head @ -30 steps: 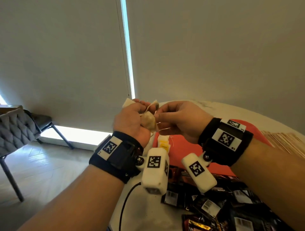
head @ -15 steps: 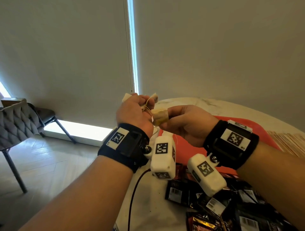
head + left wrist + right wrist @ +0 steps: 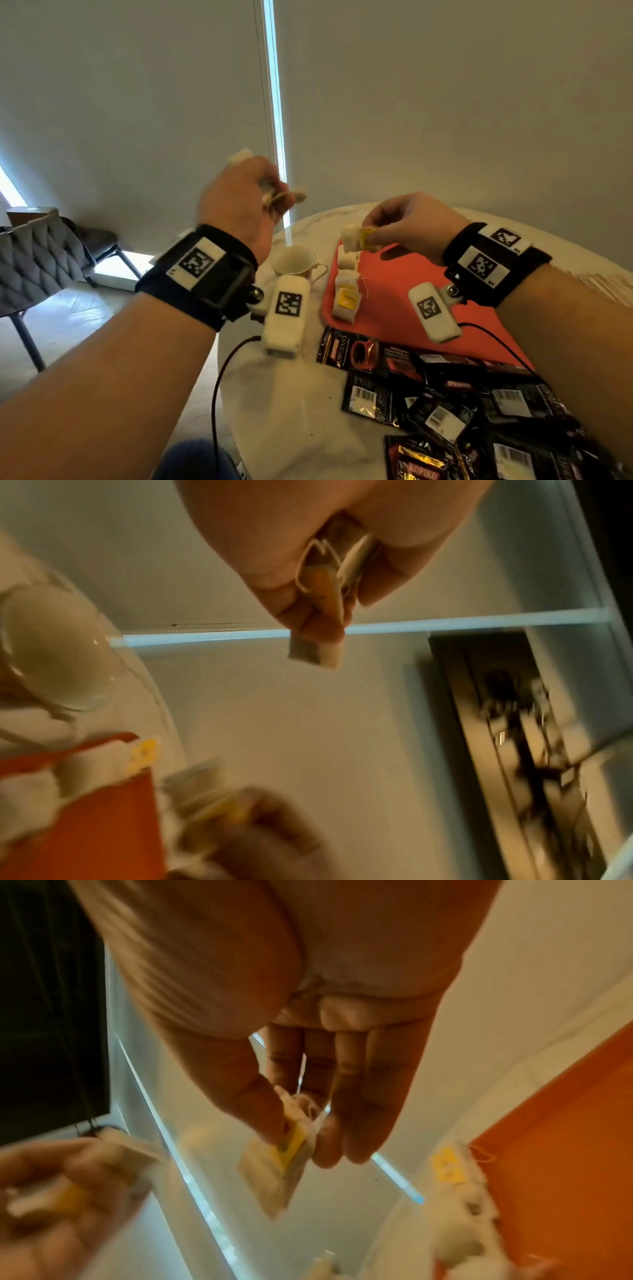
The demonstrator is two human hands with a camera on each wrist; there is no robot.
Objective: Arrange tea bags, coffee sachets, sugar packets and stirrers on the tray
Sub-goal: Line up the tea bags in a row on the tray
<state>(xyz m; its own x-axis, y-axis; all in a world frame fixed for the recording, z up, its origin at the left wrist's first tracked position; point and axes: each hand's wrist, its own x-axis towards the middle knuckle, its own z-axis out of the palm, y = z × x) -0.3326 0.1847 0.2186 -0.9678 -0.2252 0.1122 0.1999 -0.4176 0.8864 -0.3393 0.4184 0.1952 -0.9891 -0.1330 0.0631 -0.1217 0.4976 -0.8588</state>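
Observation:
My right hand (image 3: pixel 376 233) pinches one tea bag (image 3: pixel 352 238) with a yellow tag between thumb and fingers, just above the far left corner of the red tray (image 3: pixel 411 298); the right wrist view shows this tea bag (image 3: pixel 277 1172) hanging from the fingertips. My left hand (image 3: pixel 253 198) is raised left of the tray and grips a bunch of tea bags (image 3: pixel 284 197), whose ends stick out of the fist (image 3: pixel 315 647). A row of tea bags (image 3: pixel 346 294) lies along the tray's left edge. Dark coffee sachets (image 3: pixel 445 411) are heaped on the table in front of the tray.
A white teacup (image 3: pixel 294 263) stands on the round white table (image 3: pixel 291 428) just left of the tray. A pale strip of wooden stirrers (image 3: pixel 603 284) shows at the right edge. A grey chair (image 3: pixel 34 263) stands on the floor at the left.
The hands have come apart. The right hand has drawn one tea bag out of the left hand's bunch and carried it right and down toward the tray; the left hand has lifted.

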